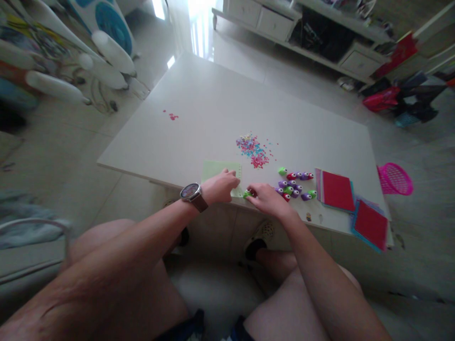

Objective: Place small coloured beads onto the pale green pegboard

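We rest our left hand (221,185) on a pale green sheet of paper (217,171) at the near edge of the white counter (199,118), fingers curled together and pressing the sheet flat rather than gripping it. Our right hand (266,198) pinches a small green paper punch (247,193) against the sheet's right border, thumb and fingers closed around it. The paper looks thin and limp, so we judge it light, easy to crease and prone to slide on the smooth top; it is best held down with flat fingers close to where the punch bites. The punch is a small, rounded, hard plastic piece, light but stiff, probably a little slick, and it takes a firm squeeze from above and below. Just beside our right hand lies a cluster of similar small punches (295,185) in green, purple and red, some touching one another. Beyond them a scatter of tiny punched paper bits (254,150) in pink, blue and other colours sits farther in, and a few pink bits (172,115) lie well apart to the left. Stacks of red paper squares (337,190) lie to the right, and a pink basket (395,179) sits on the floor past the counter.
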`<state>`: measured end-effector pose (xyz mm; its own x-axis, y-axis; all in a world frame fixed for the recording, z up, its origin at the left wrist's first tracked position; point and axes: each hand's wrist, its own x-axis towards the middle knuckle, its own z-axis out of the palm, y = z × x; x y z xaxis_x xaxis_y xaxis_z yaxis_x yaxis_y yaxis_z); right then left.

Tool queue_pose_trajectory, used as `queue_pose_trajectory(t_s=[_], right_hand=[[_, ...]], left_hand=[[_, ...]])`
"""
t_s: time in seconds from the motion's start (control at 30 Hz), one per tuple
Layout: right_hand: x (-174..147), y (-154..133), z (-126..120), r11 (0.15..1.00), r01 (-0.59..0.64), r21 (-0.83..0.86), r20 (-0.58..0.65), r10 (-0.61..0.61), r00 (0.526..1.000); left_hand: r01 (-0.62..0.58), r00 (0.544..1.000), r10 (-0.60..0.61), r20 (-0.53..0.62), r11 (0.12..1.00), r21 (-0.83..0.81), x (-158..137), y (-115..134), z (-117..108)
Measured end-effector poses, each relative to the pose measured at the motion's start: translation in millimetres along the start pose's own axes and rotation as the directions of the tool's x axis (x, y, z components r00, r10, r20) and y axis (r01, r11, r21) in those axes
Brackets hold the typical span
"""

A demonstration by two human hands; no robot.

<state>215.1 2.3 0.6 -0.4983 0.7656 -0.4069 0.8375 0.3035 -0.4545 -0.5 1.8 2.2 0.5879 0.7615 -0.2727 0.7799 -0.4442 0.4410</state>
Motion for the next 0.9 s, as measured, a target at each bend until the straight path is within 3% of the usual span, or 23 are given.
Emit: queue_pose_trajectory(t_s=[0.9], right_hand=[[1.2,-0.6,-1.4,0.999,-0.029,0.016,0.034,0.029,0.999]], left_hand=[[-0.005,0.999,0.002,0.045,0.998,0.06,-0.8,1.3,-4.3]])
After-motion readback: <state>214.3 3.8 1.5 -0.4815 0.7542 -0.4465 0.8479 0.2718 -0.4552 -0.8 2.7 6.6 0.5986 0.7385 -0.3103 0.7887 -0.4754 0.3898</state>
